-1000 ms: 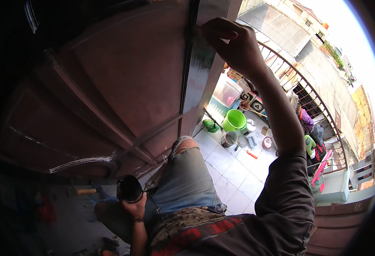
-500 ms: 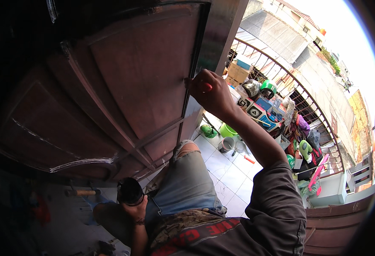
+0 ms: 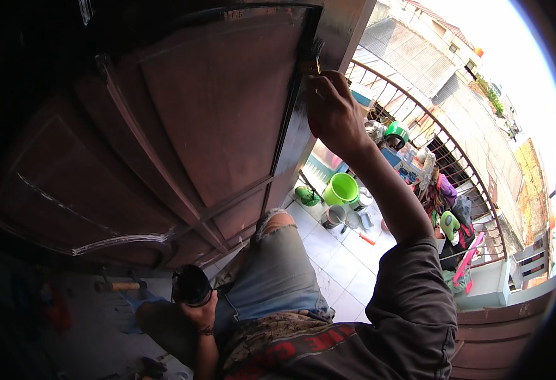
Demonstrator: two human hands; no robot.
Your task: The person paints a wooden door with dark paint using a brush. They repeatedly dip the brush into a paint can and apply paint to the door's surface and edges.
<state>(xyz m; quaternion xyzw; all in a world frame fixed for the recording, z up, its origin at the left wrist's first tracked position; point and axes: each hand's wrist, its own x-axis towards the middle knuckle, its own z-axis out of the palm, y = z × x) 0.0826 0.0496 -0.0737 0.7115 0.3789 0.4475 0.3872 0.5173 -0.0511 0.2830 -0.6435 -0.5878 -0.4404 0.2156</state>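
My right hand (image 3: 336,113) is raised to the edge of a brown panelled door (image 3: 227,95), its fingers closed round a paintbrush (image 3: 318,58). The bristles point up against the dark strip along the door's edge, where wet-looking dark paint shows. Low down by my knee, my left hand (image 3: 200,311) grips a black cup (image 3: 191,285) from below; its inside is too dark to make out. Pale streaks mark the moulding of the door's lower panel.
On the tiled floor (image 3: 335,269) to the right stand a green bucket (image 3: 341,189), a grey pail (image 3: 333,217) and a red-handled tool (image 3: 367,239). Beyond them, helmets (image 3: 397,134), boxes and bags crowd a curved railing (image 3: 439,123). A wooden roller-like bar (image 3: 121,286) is at the lower left.
My right hand has moved up and slightly right along the door's edge, and the brush's bristles now show. My left hand and the cup have hardly moved.
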